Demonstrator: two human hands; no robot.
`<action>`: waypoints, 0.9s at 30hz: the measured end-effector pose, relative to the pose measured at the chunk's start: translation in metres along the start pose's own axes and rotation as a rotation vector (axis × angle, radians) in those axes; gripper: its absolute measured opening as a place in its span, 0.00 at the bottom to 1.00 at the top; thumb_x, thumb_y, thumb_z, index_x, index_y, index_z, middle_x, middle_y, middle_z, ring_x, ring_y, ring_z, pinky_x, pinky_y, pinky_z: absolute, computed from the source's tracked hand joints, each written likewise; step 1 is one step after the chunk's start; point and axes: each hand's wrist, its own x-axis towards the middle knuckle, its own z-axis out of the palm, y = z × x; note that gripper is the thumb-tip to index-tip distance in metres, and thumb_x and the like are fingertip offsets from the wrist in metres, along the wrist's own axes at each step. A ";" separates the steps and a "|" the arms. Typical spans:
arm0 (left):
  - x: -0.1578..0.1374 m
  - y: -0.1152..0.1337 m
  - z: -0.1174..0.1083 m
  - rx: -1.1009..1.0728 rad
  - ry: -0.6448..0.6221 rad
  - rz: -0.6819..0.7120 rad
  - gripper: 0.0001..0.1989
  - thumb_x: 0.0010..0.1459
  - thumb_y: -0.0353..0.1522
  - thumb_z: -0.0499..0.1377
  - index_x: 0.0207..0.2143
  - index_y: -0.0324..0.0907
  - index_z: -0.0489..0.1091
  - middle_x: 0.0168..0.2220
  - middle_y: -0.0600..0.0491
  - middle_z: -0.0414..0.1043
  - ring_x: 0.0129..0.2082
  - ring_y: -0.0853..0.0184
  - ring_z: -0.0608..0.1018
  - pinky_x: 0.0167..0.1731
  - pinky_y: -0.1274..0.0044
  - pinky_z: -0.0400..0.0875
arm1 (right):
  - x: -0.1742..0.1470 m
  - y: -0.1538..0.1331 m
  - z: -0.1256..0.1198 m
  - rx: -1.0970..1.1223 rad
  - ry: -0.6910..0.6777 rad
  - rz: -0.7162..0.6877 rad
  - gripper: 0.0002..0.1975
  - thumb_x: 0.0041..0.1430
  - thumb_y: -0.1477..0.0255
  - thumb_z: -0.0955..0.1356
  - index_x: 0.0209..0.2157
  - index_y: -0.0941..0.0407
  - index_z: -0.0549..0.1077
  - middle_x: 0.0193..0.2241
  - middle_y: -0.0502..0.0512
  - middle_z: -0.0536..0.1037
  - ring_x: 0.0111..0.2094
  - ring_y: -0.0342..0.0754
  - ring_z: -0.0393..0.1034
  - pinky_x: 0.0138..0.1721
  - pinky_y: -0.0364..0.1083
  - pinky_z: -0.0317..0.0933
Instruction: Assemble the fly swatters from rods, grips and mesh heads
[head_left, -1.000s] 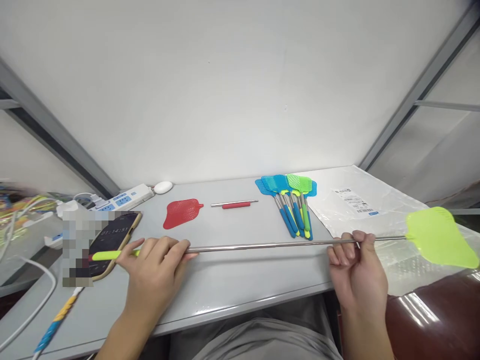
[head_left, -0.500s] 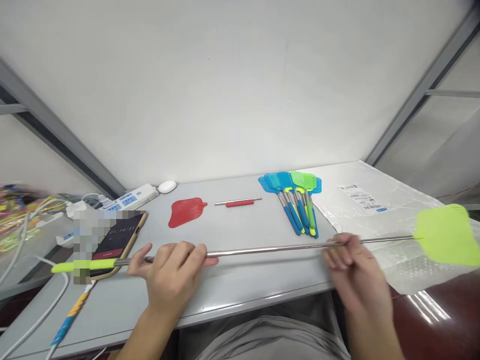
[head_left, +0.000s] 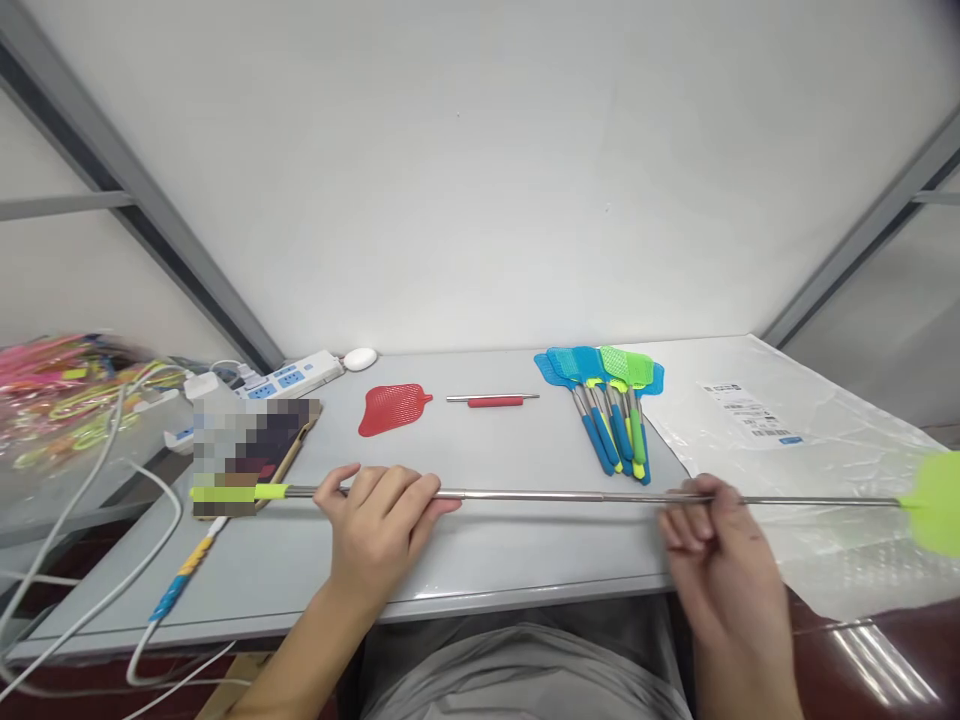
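Observation:
A long fly swatter (head_left: 532,495) with a metal telescopic rod lies level across my view, above the table's front part. Its yellow-green handle points left and its yellow-green paddle reaches the right edge, partly cut off. My left hand (head_left: 382,525) is closed round the rod near the handle. Farther right, my right hand (head_left: 712,550) grips the thinner rod between thumb and fingers. Beyond the rod lie a red swatter paddle (head_left: 394,410), a metal rod with a red handle (head_left: 495,401), and a pile of blue and green fly swatters (head_left: 611,400).
On the left are a phone (head_left: 281,440), partly pixelated, a power strip (head_left: 292,378), a white mouse-like object (head_left: 360,359) and white cables (head_left: 112,560). Bagged colourful items (head_left: 67,400) sit at far left. A white plastic mailer bag (head_left: 720,410) covers the table's right side.
The view has shifted, so the table items appear a little farther right. Both hands keep their hold on the swatter, whose paddle has moved partly out of view at the right.

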 end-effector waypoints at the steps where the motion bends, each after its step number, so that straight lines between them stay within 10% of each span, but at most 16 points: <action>1: 0.000 -0.001 0.000 -0.007 -0.007 0.000 0.09 0.61 0.38 0.60 0.31 0.44 0.69 0.23 0.57 0.72 0.26 0.66 0.70 0.44 0.64 0.53 | -0.005 0.007 0.004 -0.010 -0.042 0.036 0.11 0.63 0.62 0.67 0.34 0.56 0.73 0.17 0.43 0.56 0.18 0.36 0.50 0.21 0.39 0.52; 9: -0.005 -0.009 -0.002 -0.011 -0.002 -0.007 0.07 0.60 0.38 0.62 0.32 0.45 0.70 0.24 0.56 0.74 0.27 0.65 0.72 0.48 0.62 0.53 | -0.016 0.030 0.005 -0.103 -0.187 0.153 0.08 0.61 0.65 0.69 0.35 0.56 0.74 0.19 0.44 0.60 0.19 0.36 0.55 0.22 0.39 0.54; 20: 0.000 -0.012 -0.005 -0.012 -0.047 0.060 0.07 0.60 0.36 0.62 0.33 0.43 0.69 0.25 0.58 0.75 0.25 0.69 0.72 0.53 0.60 0.53 | 0.013 -0.016 -0.027 0.100 0.216 -0.116 0.11 0.63 0.66 0.68 0.29 0.57 0.68 0.16 0.41 0.52 0.17 0.37 0.45 0.18 0.37 0.52; 27: 0.000 0.003 -0.002 -0.051 -0.084 0.046 0.04 0.61 0.34 0.61 0.34 0.44 0.70 0.25 0.59 0.74 0.25 0.70 0.72 0.40 0.68 0.55 | 0.008 -0.011 -0.021 0.023 0.182 -0.085 0.08 0.63 0.66 0.67 0.32 0.56 0.69 0.17 0.42 0.53 0.18 0.38 0.46 0.19 0.38 0.53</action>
